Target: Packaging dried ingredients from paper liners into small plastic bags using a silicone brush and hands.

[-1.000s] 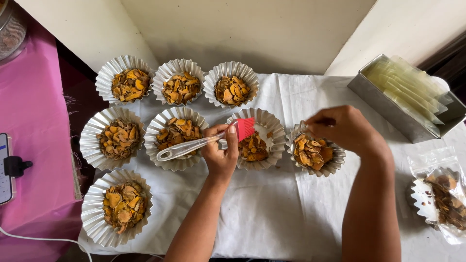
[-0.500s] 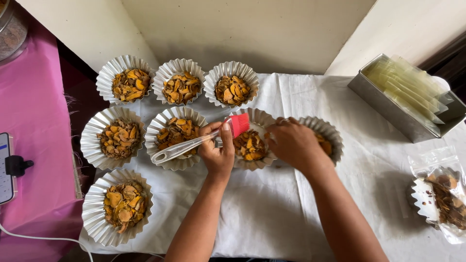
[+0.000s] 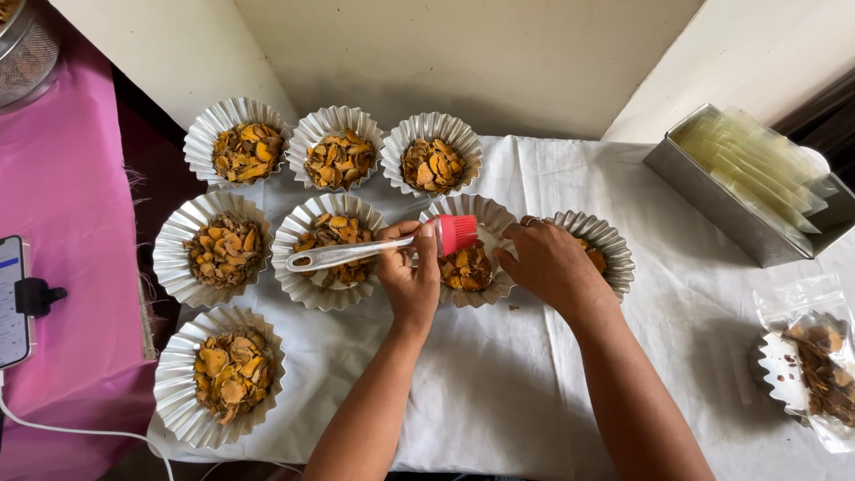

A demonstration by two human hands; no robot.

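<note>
While the left hand (image 3: 411, 283) pinches a brush (image 3: 383, 248) about halfway along its white handle, the red bristle head points to three o'clock and hangs over the fluted foil cup (image 3: 469, 250) in the middle row. The right hand (image 3: 554, 264) rests its curled fingers against that cup's three o'clock rim, holding nothing that I can make out; whether it pinches the foil cannot be told. The cup holds a low heap of orange chips (image 3: 465, 267), less full than its neighbours. Just beside it, at nine o'clock, sits a fuller cup (image 3: 330, 252), under the brush handle; at three o'clock another cup (image 3: 598, 249) lies half hidden behind the right wrist. Three more cups stand in the twelve o'clock row, two at the left edge of the white cloth (image 3: 499, 392) on the tabletop. A steel tray (image 3: 726, 209) of pale sleeves lies at two o'clock, a clear bag (image 3: 806, 356) of darker chips at four o'clock. The risks, as I judge them: the foil is thin, so a firm press on the rim could crumple or tip the cup and scatter chips; the long handle could sweep into the nine o'clock cup; and the right wrist could nudge the cup it covers.
</note>
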